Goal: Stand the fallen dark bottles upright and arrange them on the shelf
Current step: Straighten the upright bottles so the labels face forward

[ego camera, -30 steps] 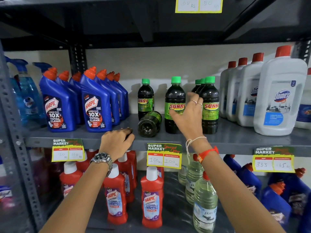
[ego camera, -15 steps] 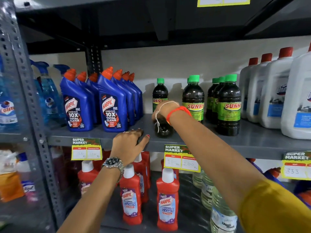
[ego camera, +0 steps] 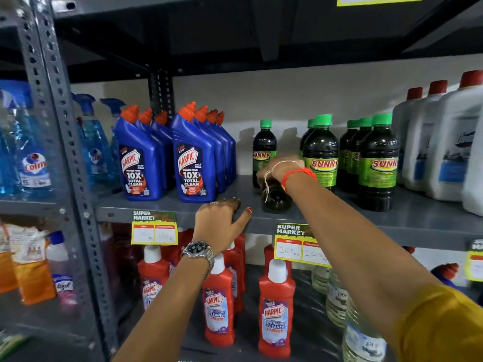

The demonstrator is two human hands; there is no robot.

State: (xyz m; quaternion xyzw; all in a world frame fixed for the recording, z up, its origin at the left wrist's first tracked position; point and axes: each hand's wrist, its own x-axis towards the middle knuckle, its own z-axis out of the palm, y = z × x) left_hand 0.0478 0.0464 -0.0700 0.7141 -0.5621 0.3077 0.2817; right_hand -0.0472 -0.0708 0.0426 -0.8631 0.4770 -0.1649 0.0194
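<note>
A dark bottle (ego camera: 276, 201) lies fallen on the grey shelf (ego camera: 326, 218), its base turned toward me. My right hand (ego camera: 281, 168) reaches over it and closes on its far part; the fingers are mostly hidden behind the wrist. Behind it a small dark bottle (ego camera: 264, 147) with a green cap stands upright. Several more dark Sunny bottles (ego camera: 376, 163) stand upright to the right. My left hand (ego camera: 220, 222) rests on the shelf's front edge, fingers spread, holding nothing.
Blue Harpic bottles (ego camera: 193, 158) stand in rows left of the fallen bottle. White jugs (ego camera: 444, 150) fill the shelf's right end. Red Harpic bottles (ego camera: 274, 309) and clear bottles stand on the shelf below. A grey upright post (ego camera: 68, 152) is at left.
My right hand has left the upright Sunny bottles and swung left and down onto the fallen bottle. The view has shifted left. My left hand stays on the shelf edge.
</note>
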